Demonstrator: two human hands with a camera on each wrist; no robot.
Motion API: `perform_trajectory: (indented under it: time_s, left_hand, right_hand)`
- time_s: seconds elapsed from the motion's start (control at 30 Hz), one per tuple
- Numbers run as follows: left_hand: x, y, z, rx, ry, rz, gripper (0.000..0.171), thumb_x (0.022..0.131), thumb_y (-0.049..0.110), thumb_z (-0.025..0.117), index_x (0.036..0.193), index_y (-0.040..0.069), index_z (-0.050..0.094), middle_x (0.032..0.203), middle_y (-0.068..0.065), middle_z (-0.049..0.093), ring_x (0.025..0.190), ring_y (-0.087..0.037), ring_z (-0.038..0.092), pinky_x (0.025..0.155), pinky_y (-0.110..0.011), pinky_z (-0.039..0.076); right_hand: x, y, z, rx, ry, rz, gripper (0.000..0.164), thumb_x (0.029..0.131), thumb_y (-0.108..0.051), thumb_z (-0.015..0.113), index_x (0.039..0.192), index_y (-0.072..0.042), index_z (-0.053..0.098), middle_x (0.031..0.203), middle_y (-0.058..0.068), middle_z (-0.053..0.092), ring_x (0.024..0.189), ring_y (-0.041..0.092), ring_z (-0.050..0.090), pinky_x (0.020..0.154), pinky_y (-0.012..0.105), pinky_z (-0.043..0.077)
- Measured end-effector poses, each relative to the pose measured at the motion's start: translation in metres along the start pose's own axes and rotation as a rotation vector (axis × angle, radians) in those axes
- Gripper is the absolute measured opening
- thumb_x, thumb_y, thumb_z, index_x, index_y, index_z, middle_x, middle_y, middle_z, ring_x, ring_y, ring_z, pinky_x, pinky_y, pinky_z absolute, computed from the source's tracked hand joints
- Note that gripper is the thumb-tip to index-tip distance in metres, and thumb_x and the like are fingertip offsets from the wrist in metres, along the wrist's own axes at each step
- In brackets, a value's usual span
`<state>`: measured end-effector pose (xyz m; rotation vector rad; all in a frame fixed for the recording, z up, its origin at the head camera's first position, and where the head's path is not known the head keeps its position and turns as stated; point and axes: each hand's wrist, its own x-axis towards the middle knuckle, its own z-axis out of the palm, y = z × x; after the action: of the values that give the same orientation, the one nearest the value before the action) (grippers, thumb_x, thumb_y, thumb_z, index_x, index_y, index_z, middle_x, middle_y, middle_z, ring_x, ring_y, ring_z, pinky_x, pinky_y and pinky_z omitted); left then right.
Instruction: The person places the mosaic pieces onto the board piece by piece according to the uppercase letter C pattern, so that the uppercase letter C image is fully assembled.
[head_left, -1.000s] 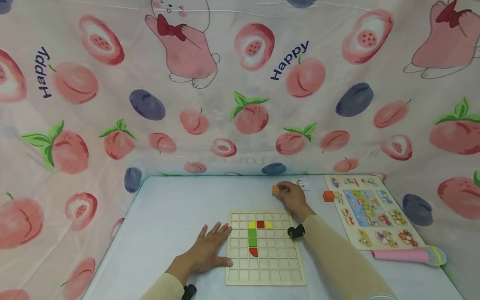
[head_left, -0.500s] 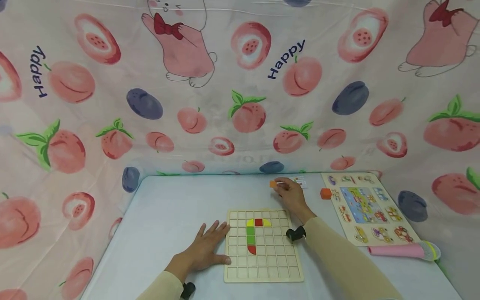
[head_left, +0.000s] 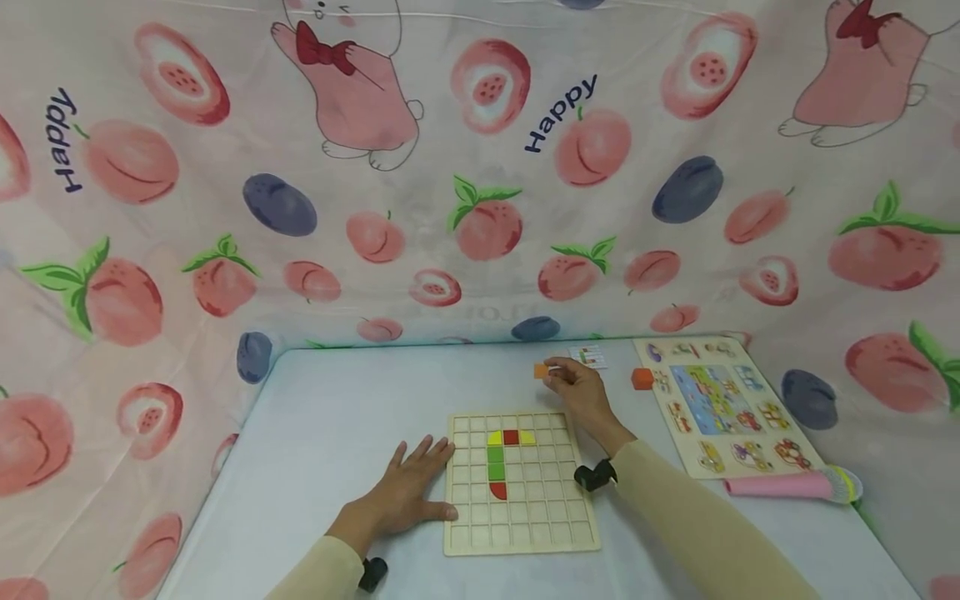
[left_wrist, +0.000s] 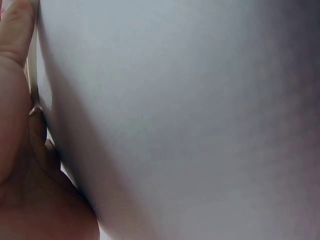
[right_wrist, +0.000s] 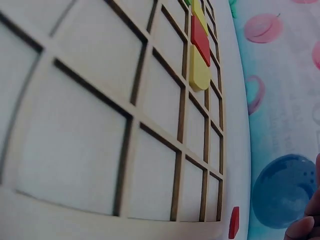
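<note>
My left hand (head_left: 401,496) lies spread on the table, its fingertips and thumb at the left edge of a wooden grid board (head_left: 525,529). Set in the board are a red square (head_left: 511,437) between two yellow pieces (head_left: 527,437), green squares (head_left: 496,463) below the left yellow one, and a red rounded piece (head_left: 498,492) under them. Beyond the board's far edge, my right hand (head_left: 585,396) pinches a small orange block (head_left: 541,371) at its fingertips. Only a bit of that hand shows in the right wrist view, with a red piece (right_wrist: 234,222) off the board's corner.
A small printed card (head_left: 588,357) lies behind the right hand. Farther right, an orange-red cube (head_left: 642,379) sits at the edge of a picture puzzle board (head_left: 693,458). A pink toy microphone (head_left: 780,485) lies in front of that. A fruit-print cloth (head_left: 420,208) hangs behind the table.
The head view has tilted and shifted slightly, moving everything up and left in it. Both hands keep nearly the same places, the right still at the orange block.
</note>
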<state>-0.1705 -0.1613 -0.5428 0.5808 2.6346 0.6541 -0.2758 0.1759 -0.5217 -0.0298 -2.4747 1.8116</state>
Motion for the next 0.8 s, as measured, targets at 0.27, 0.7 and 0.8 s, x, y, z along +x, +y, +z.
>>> perform_trajectory:
  time_s: [0.27,0.7,0.8]
  left_hand:
    - [0.0,0.0,0.001,0.007,0.011,0.005,0.109,0.084,0.07,0.074,0.168,0.018,0.029,0.176,-0.002,0.024,0.166,-0.029,0.009,0.133,-0.06,-0.004]
    - [0.001,-0.003,0.002,0.024,0.018,0.016,0.108,0.085,0.069,0.075,0.168,0.017,0.029,0.176,-0.003,0.024,0.166,-0.029,0.01,0.133,-0.06,-0.003]
    - [0.001,-0.002,0.002,0.027,0.019,0.017,0.108,0.085,0.069,0.075,0.168,0.017,0.029,0.176,-0.003,0.024,0.166,-0.03,0.01,0.133,-0.06,-0.003]
  right_hand:
    - [-0.016,0.001,-0.001,-0.056,0.018,0.001,0.031,0.098,-0.013,0.076,0.129,-0.013,0.075,0.113,0.009,0.076,0.101,0.016,0.067,0.078,0.017,0.056]
    - [-0.051,0.007,-0.001,-0.104,-0.028,-0.026,0.028,0.096,-0.009,0.077,0.124,-0.011,0.076,0.106,0.009,0.077,0.091,0.01,0.066,0.074,0.017,0.055]
    - [-0.062,0.007,0.002,-0.129,-0.045,-0.001,0.026,0.096,-0.007,0.076,0.122,-0.012,0.077,0.105,0.006,0.077,0.092,0.012,0.066,0.075,0.019,0.055]
